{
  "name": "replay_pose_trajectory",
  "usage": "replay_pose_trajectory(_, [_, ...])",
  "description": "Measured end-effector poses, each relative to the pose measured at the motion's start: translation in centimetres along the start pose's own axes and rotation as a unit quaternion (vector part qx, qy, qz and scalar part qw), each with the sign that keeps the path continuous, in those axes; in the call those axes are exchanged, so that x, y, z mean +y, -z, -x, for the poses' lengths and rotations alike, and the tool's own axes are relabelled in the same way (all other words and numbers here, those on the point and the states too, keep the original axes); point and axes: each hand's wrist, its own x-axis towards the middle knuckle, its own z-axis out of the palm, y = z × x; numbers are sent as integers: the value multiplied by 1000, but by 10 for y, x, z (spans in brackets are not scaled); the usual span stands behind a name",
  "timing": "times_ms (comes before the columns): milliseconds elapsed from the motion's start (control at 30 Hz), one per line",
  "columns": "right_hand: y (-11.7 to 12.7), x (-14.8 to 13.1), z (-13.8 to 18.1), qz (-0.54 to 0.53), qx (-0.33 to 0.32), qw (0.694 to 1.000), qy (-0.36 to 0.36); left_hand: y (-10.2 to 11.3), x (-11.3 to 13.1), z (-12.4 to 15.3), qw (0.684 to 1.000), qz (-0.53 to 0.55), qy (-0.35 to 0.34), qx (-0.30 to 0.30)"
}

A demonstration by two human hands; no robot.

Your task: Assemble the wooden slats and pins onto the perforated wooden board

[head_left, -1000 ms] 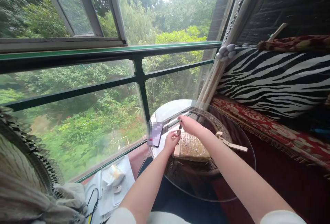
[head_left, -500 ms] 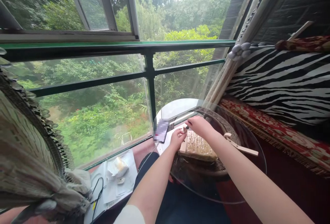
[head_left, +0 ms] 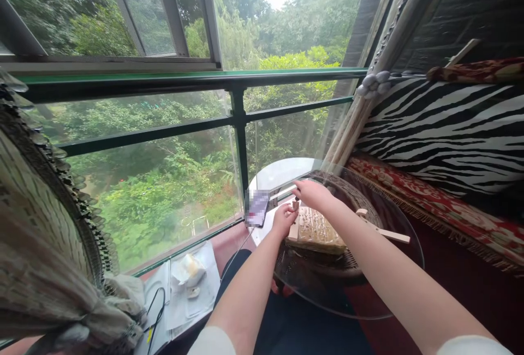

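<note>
My left hand [head_left: 284, 220] pinches a small pale wooden piece [head_left: 295, 205] that stands at the top of a flat wooden strip [head_left: 293, 230]. Just above it, the fingers of my right hand [head_left: 311, 192] are closed over a small dark thing [head_left: 297, 199], too small to name. Beneath both hands lies a yellowish pack [head_left: 319, 229] under clear wrapping, with many small dark bits spread over its top. It rests on a round glass-topped table [head_left: 393, 295].
Joined wooden pieces [head_left: 393, 234] lie on the table's right side. A phone [head_left: 257, 209] stands by the window, its cable hanging down. Papers [head_left: 207, 268] with a crumpled white wrapper [head_left: 192, 269] lie at lower left. A green railing [head_left: 164, 85] and a curtain [head_left: 45, 235] border the space.
My right hand has lifted very slightly above the wooden piece and shifted a little left. My left hand keeps its pinch. The camera view has tilted slightly.
</note>
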Motion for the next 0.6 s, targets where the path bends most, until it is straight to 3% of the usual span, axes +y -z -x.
replay_pose_trajectory(133, [-10, 11, -4, -29, 17, 999, 13, -1, 0, 2, 1000, 1, 9, 6])
replay_pose_trajectory(367, [-7, 17, -3, -31, 46, 996, -65, -1, 5, 1, 1000, -19, 3, 0])
replay_pose_trajectory(600, [-23, 13, 2, -69, 115, 990, 46, -1, 5, 1, 999, -49, 21, 5])
